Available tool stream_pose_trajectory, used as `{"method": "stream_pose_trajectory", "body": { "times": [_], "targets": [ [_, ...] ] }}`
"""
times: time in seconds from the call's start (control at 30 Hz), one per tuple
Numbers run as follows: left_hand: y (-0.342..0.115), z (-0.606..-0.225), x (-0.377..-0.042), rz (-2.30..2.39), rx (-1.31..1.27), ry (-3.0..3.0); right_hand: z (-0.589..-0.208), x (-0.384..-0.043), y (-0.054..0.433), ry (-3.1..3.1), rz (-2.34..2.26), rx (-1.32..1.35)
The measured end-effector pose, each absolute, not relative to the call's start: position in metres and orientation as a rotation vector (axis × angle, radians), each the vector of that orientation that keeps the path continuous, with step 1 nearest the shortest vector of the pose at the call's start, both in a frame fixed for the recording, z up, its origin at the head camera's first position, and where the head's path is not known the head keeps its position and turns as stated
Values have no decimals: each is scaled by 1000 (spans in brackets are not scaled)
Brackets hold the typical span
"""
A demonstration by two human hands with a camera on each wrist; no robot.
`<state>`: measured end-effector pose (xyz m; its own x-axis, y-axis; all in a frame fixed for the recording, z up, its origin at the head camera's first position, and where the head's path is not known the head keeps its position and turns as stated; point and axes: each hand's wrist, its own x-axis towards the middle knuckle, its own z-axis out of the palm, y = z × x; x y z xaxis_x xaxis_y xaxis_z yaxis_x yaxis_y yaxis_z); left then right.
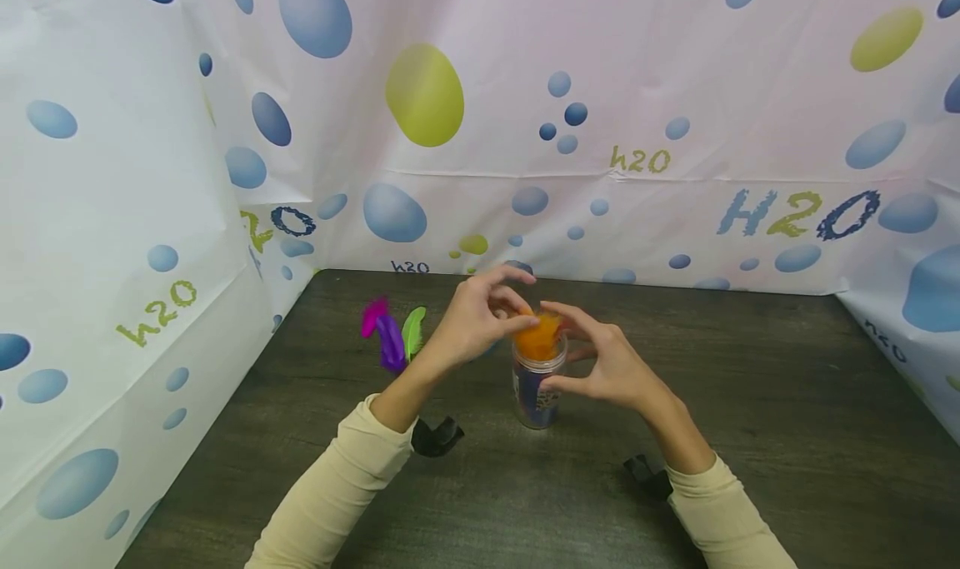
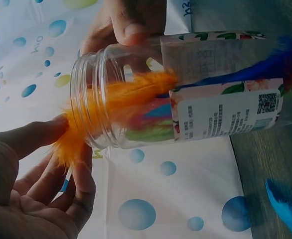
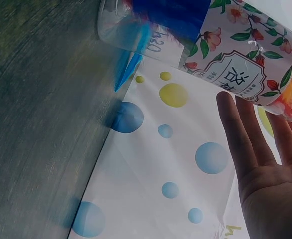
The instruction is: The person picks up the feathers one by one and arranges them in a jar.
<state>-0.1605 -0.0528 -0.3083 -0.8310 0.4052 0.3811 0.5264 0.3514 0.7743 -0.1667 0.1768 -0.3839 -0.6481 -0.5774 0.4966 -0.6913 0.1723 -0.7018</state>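
Note:
A clear plastic jar (image 1: pixel 534 412) with a flowered label stands upright on the dark table. My left hand (image 1: pixel 480 315) pinches a fluffy orange feather (image 1: pixel 542 340) at the jar's mouth; in the left wrist view most of that feather (image 2: pixel 131 94) is inside the neck. Thumb and fingers of my right hand (image 1: pixel 611 365) hold the jar around its upper part. Through the clear wall, blue, red and green feathers show inside it. A bright blue feather (image 2: pixel 285 211) lies on the table beyond the jar.
Left of the jar, magenta (image 1: pixel 373 315), purple (image 1: pixel 391 344) and green (image 1: pixel 413 331) feathers lie together, close to my left forearm. Black straps (image 1: pixel 437 437) hang near both wrists. A white sheet with blue and lime drops (image 1: pixel 637 194) walls the table's back and sides.

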Motion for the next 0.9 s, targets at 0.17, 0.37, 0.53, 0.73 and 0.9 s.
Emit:
{"method": "stream_pose_trajectory", "body": {
  "times": [0.17,0.37,0.53,0.73,0.9],
  "targets": [
    [-53,-309,-161,-1404,-892,-2510,-383,-166,176,-2307,1492,1258],
    [-54,-308,-162,-1395,-907,-2507,-383,-166,176,-2302,1500,1258],
    [-60,-306,-163,-1401,-896,-2485,-385,-166,176,-2302,1512,1264],
    [-76,-303,-168,-1387,-835,-2418,-384,-167,176,-2302,1512,1265],
    [-93,-305,-172,-1355,-753,-2393,-384,-167,176,-2294,1511,1272]
  ]
}}
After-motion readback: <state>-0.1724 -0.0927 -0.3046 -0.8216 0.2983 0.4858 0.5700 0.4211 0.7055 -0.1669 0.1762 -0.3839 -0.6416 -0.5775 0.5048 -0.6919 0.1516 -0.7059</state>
